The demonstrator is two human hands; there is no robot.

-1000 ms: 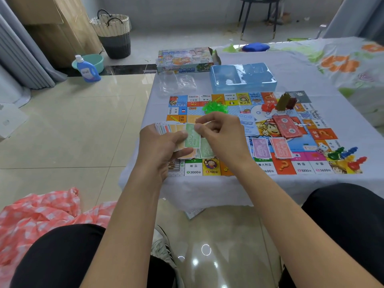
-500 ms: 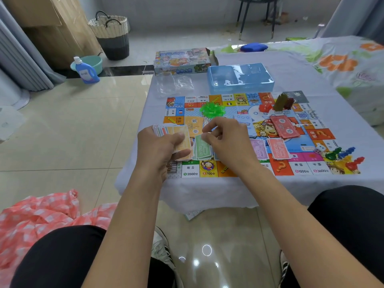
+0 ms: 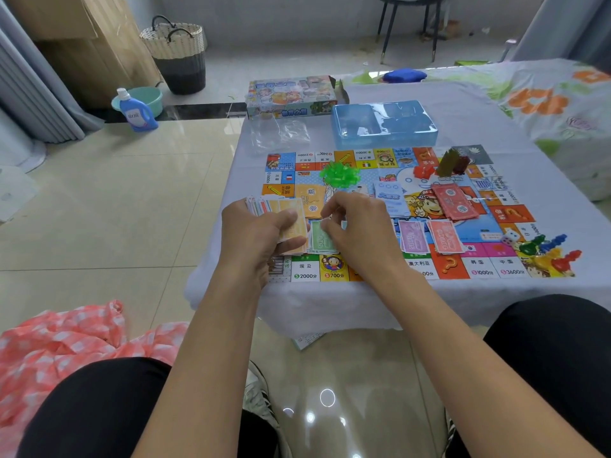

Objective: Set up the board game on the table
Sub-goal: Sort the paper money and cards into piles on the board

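- Head view: the game board (image 3: pixel 380 206) lies flat on the tabletop (image 3: pixel 463 127), in the middle of the frame. Play money is being sorted by colour on it.
- The left hand (image 3: pixel 254 233) grips a fanned stack of notes (image 3: pixel 284 219), thumb pressed on the top yellow one.
- The right hand (image 3: pixel 357 226) has its fingers curled, pinching at the green notes (image 3: pixel 322 241) lying on the board just under it.
- To do this step well, I think the person should take one note at a time and lay each colour on its own pile, like the purple notes (image 3: pixel 413 238) and pink notes (image 3: pixel 444 236) to the right.
- Keep piles apart so they do not mix.
- Both arms reach forward from the bottom of the frame, wrists low over the near edge of the board.
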